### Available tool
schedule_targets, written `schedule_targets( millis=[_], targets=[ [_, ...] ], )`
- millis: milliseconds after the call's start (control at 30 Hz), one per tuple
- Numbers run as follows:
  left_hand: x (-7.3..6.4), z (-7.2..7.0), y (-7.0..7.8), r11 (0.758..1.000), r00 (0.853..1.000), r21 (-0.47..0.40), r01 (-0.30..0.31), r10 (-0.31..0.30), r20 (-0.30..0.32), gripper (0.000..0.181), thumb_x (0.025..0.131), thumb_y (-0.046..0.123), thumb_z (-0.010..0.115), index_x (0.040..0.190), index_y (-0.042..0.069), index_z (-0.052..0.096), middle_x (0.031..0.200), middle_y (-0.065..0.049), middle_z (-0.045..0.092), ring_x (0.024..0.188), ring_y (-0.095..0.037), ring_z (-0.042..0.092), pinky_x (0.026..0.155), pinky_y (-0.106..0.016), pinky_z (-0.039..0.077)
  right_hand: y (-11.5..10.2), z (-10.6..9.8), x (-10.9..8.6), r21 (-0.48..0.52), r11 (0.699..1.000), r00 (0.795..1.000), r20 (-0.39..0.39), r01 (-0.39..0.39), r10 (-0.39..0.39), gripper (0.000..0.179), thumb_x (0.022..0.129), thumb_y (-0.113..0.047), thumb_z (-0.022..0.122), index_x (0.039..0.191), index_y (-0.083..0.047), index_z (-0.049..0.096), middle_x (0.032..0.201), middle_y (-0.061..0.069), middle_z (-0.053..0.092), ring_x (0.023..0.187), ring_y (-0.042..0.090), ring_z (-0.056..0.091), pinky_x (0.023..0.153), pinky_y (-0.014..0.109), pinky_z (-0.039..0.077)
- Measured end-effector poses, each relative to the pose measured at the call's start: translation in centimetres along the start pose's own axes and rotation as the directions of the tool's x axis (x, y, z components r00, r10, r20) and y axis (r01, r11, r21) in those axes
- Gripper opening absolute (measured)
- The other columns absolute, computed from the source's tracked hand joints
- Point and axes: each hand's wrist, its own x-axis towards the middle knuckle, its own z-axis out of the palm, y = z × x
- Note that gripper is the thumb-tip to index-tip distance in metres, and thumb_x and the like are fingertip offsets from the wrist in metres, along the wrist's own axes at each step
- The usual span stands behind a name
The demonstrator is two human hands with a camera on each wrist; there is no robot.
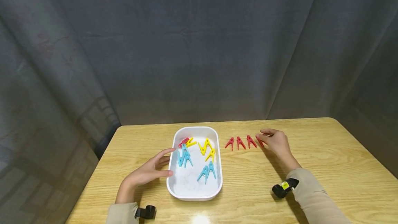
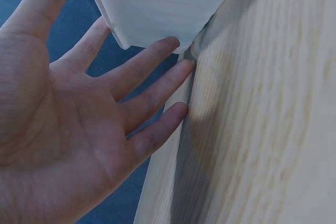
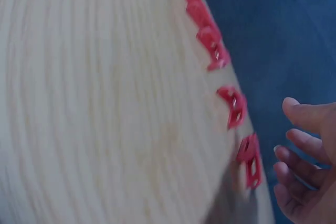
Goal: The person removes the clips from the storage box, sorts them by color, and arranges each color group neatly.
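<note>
A white tray [image 1: 195, 188] holds several plastic clothespins, among them light blue clothespins [image 1: 186, 158], yellow clothespins [image 1: 210, 154] and a red clothespin [image 1: 184, 142]. My left hand [image 1: 149, 170] is at the tray's left side, thumb and index finger at the rim; the left wrist view shows its fingers spread. On the table to the right, red clothespins [image 1: 240, 143] stand in a row. At the row's right end, my right hand [image 1: 276, 142] partly covers the last red clothespin [image 1: 260, 141]. In the right wrist view, its relaxed fingers [image 3: 299, 163] are apart from that clothespin, holding nothing.
The light wooden table [image 1: 248, 193] carries everything, its back edge close behind the tray and the row. A dark grey curtain [image 1: 192, 54] hangs behind it. Black wrist cameras [image 1: 281, 190] are strapped at both sleeves.
</note>
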Motion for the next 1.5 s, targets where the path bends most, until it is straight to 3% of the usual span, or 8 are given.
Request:
schedule_targets(
  millis=[200,567,767,967,1100,1267,1367,1500],
  targets=[
    [-0.1,0.0,0.0,1.0,1.0,-0.015,0.006,-0.006,-0.004,0.077,0.094,0.015,0.071,0.156,0.01,0.026,0.154,-0.026,0.03,0.14,-0.046,0.029,0.109,-0.059,0.031,-2.5,0.7,-0.3,0.065,0.994,0.996,0.009,0.09,-0.091,0.036,0.089,-0.017,0.076,0.114,0.008,0.07,0.094,0.018,0.071,0.073,0.014,0.062,0.059,0.023,0.047],
    [0.0,0.1,0.1,1.0,1.0,-0.008,0.012,-0.012,-0.005,0.077,0.093,0.017,0.071,0.156,0.01,0.026,0.153,-0.026,0.033,0.14,-0.045,0.031,0.109,-0.059,0.03,-7.0,3.7,-0.8,0.144,0.976,0.98,0.094,0.161,-0.176,0.028,0.087,-0.013,0.077,0.11,0.003,0.072,0.093,0.012,0.072,0.085,0.026,0.065,0.065,0.028,0.049],
    [0.0,0.1,0.0,1.0,1.0,-0.009,0.014,-0.014,-0.005,0.077,0.093,0.017,0.071,0.156,0.01,0.026,0.153,-0.026,0.032,0.14,-0.045,0.031,0.109,-0.059,0.031,-8.6,6.2,-1.1,0.16,0.956,0.958,0.114,0.244,-0.264,0.025,0.085,-0.011,0.079,0.108,-0.001,0.074,0.092,0.007,0.071,0.087,0.025,0.064,0.071,0.031,0.05],
    [-0.1,0.1,-0.1,1.0,1.0,-0.009,0.011,-0.011,-0.007,0.077,0.093,0.016,0.071,0.156,0.011,0.026,0.153,-0.026,0.032,0.14,-0.045,0.031,0.109,-0.059,0.031,-10.5,8.1,-1.5,0.217,0.937,0.936,0.164,0.274,-0.311,0.025,0.084,-0.013,0.08,0.107,-0.004,0.075,0.093,0.004,0.071,0.083,0.02,0.062,0.07,0.031,0.052],
    [-0.1,0.1,-0.2,1.0,1.0,-0.01,0.009,-0.01,-0.008,0.077,0.093,0.016,0.071,0.156,0.011,0.026,0.153,-0.026,0.032,0.14,-0.045,0.031,0.109,-0.059,0.031,-11.6,9.2,-1.4,0.238,0.922,0.908,0.22,0.305,-0.357,0.026,0.086,-0.014,0.079,0.109,-0.004,0.074,0.097,0.002,0.071,0.084,0.017,0.06,0.078,0.033,0.05],
    [-0.1,0.1,-0.1,1.0,1.0,-0.014,0.011,-0.011,-0.006,0.077,0.094,0.017,0.071,0.156,0.011,0.026,0.154,-0.026,0.031,0.14,-0.045,0.031,0.108,-0.059,0.032,-12.6,10.4,-0.6,0.247,0.908,0.852,0.329,0.338,-0.406,0.027,0.087,-0.014,0.078,0.112,-0.005,0.074,0.102,0.001,0.07,0.086,0.016,0.059,0.08,0.034,0.05],
    [0.0,0.2,0.0,1.0,1.0,-0.019,0.01,-0.01,-0.006,0.077,0.094,0.017,0.071,0.156,0.01,0.026,0.154,-0.026,0.031,0.14,-0.046,0.031,0.108,-0.059,0.032,-12.9,11.1,0.2,0.225,0.902,0.81,0.399,0.368,-0.43,0.026,0.087,-0.014,0.078,0.112,-0.008,0.074,0.102,-0.001,0.069,0.086,0.015,0.058,0.079,0.032,0.051],
    [0.0,0.3,0.0,1.0,1.0,-0.013,0.004,-0.004,-0.004,0.077,0.094,0.016,0.07,0.156,0.01,0.025,0.153,-0.027,0.031,0.139,-0.046,0.031,0.108,-0.059,0.032,-13.2,12.0,1.2,0.194,0.875,0.733,0.484,0.443,-0.478,0.024,0.088,-0.014,0.077,0.112,-0.011,0.074,0.102,-0.004,0.068,0.088,0.015,0.057,0.077,0.028,0.05]
  ],
)
